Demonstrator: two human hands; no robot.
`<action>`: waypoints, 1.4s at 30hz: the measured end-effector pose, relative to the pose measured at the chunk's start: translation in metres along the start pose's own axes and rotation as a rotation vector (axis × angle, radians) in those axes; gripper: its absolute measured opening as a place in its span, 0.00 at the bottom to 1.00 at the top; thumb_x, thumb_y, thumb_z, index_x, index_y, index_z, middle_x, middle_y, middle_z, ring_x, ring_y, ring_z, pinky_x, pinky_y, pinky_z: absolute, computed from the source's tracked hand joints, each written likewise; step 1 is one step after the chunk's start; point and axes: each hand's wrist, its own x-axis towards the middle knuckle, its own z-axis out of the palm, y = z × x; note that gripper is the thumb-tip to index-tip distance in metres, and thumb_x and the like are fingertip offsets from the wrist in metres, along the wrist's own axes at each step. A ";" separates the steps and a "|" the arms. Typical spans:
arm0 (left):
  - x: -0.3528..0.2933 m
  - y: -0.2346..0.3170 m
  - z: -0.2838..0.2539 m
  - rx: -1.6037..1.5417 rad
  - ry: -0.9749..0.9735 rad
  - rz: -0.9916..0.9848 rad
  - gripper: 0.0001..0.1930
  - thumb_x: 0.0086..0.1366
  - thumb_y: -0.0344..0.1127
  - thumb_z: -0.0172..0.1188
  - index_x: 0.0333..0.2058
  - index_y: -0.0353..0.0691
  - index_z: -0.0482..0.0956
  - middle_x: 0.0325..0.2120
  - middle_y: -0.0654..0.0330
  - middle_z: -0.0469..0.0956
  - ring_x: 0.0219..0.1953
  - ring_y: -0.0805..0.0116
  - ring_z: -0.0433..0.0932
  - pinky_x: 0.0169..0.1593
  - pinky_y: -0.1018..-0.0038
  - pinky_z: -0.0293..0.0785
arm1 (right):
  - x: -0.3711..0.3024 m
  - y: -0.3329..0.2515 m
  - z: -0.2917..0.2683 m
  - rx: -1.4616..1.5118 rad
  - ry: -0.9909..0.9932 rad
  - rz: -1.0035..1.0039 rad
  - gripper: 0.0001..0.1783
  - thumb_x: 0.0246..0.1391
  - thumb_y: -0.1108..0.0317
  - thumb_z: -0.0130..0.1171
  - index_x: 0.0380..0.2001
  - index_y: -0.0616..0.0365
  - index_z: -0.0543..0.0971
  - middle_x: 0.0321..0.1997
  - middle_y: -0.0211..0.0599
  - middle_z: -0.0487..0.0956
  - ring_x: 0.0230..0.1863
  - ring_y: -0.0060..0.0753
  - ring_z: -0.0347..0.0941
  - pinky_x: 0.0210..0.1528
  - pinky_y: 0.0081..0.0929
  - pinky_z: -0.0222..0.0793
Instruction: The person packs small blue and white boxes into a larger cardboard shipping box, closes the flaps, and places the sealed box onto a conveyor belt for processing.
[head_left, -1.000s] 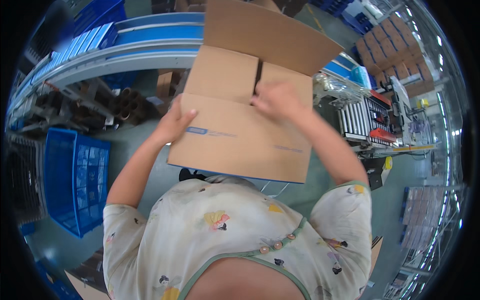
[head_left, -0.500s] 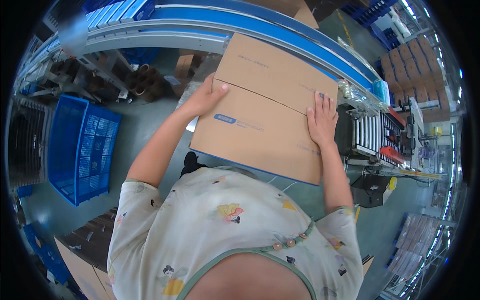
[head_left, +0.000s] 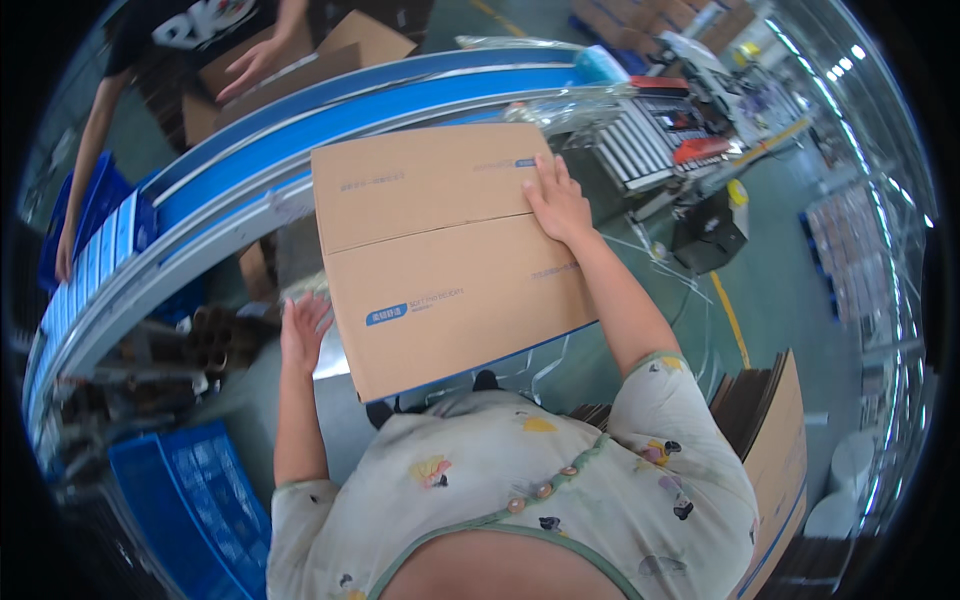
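Note:
A closed cardboard box (head_left: 450,290) with blue print and a seam across its top is in front of me, its far side close to the blue conveyor. My right hand (head_left: 562,205) lies flat over the box's right edge, with its fingers stretched out. Just off the box's left side is my left hand (head_left: 304,335), its fingers apart and nothing in it. The box's underside is hidden.
Across the blue conveyor belt (head_left: 380,100), a person reaches toward white-and-blue packs (head_left: 90,265) and an open carton (head_left: 290,90). A blue crate (head_left: 190,510) stands at lower left. Flattened cardboard (head_left: 780,450) and a roller conveyor (head_left: 645,145) are on the right.
My left hand has come off the box's left edge and now sits lower beside it. The view has turned, bringing a person across the belt into sight. My right hand stays on the box.

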 end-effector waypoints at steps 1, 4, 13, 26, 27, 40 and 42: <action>0.018 -0.035 -0.028 0.239 0.109 -0.008 0.36 0.59 0.61 0.40 0.55 0.37 0.58 0.54 0.53 0.61 0.55 0.60 0.61 0.56 0.62 0.55 | 0.008 0.009 -0.003 -0.002 -0.035 0.072 0.34 0.52 0.43 0.36 0.61 0.39 0.49 0.65 0.43 0.49 0.60 0.53 0.52 0.55 0.51 0.52; 0.072 -0.167 -0.119 0.257 0.234 -0.301 0.42 0.55 0.65 0.43 0.58 0.35 0.51 0.55 0.49 0.57 0.56 0.54 0.58 0.55 0.56 0.54 | 0.019 0.002 -0.021 -0.083 -0.123 0.190 0.34 0.53 0.42 0.32 0.62 0.38 0.45 0.60 0.47 0.56 0.59 0.50 0.55 0.56 0.46 0.54; 0.050 -0.269 -0.120 0.100 0.136 -0.411 0.46 0.56 0.69 0.35 0.60 0.36 0.42 0.59 0.49 0.53 0.60 0.54 0.52 0.59 0.53 0.42 | 0.021 0.015 -0.013 0.006 -0.067 0.123 0.34 0.54 0.43 0.27 0.62 0.39 0.43 0.54 0.57 0.62 0.54 0.54 0.62 0.55 0.41 0.56; -0.095 -0.076 -0.092 -0.164 -0.014 -0.015 0.29 0.64 0.55 0.37 0.56 0.40 0.57 0.53 0.55 0.63 0.52 0.57 0.65 0.52 0.64 0.64 | -0.069 -0.178 -0.020 0.012 -0.075 -0.448 0.37 0.53 0.52 0.40 0.61 0.56 0.45 0.43 0.53 0.65 0.42 0.50 0.66 0.44 0.41 0.65; -0.080 -0.090 -0.102 -0.134 0.064 -0.056 0.29 0.64 0.55 0.37 0.56 0.40 0.57 0.53 0.55 0.63 0.52 0.57 0.65 0.52 0.64 0.64 | -0.058 -0.169 -0.013 0.000 -0.090 -0.413 0.36 0.53 0.51 0.40 0.61 0.56 0.45 0.44 0.53 0.65 0.43 0.51 0.66 0.45 0.41 0.64; 0.025 -0.276 -0.162 -0.139 0.352 -0.423 0.29 0.64 0.55 0.36 0.56 0.39 0.57 0.54 0.55 0.61 0.53 0.58 0.63 0.54 0.65 0.61 | 0.026 -0.103 0.015 -0.008 -0.198 -0.258 0.34 0.56 0.47 0.30 0.61 0.50 0.44 0.48 0.57 0.67 0.48 0.55 0.66 0.50 0.41 0.61; 0.018 -0.280 -0.155 -0.168 0.342 -0.424 0.29 0.64 0.55 0.36 0.56 0.39 0.57 0.54 0.55 0.61 0.54 0.58 0.62 0.54 0.65 0.61 | 0.033 -0.093 0.020 0.012 -0.198 -0.275 0.33 0.56 0.47 0.29 0.61 0.51 0.45 0.46 0.58 0.69 0.47 0.55 0.67 0.49 0.41 0.62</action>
